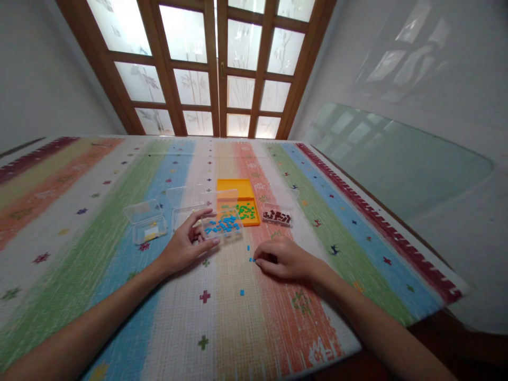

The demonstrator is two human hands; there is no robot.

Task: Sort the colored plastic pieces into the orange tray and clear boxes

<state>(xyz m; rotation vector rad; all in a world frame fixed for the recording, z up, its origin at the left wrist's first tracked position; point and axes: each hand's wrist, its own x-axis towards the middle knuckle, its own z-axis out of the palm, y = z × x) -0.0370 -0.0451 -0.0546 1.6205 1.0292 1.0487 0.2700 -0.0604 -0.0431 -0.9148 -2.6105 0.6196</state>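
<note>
My left hand point(186, 241) grips the left end of a clear plastic box point(204, 228), its thumb at the near side and fingers at the far side. Many small blue pieces point(224, 225) lie inside that box. To the right, my right hand point(281, 256) rests on the cloth with thumb and forefinger pinched together at a small blue piece point(251, 260). One more blue piece point(248, 247) lies just beyond those fingertips, and another blue piece point(242, 292) sits nearer to me. The pieces are too small to name by kind.
Behind the blue pieces stands an open orange box point(234, 188) holding green pieces point(246, 210). A clear box of dark red pieces point(277, 217) is at the right; an open clear box point(148, 230) is at the left. A striped tablecloth point(178, 328) covers the table.
</note>
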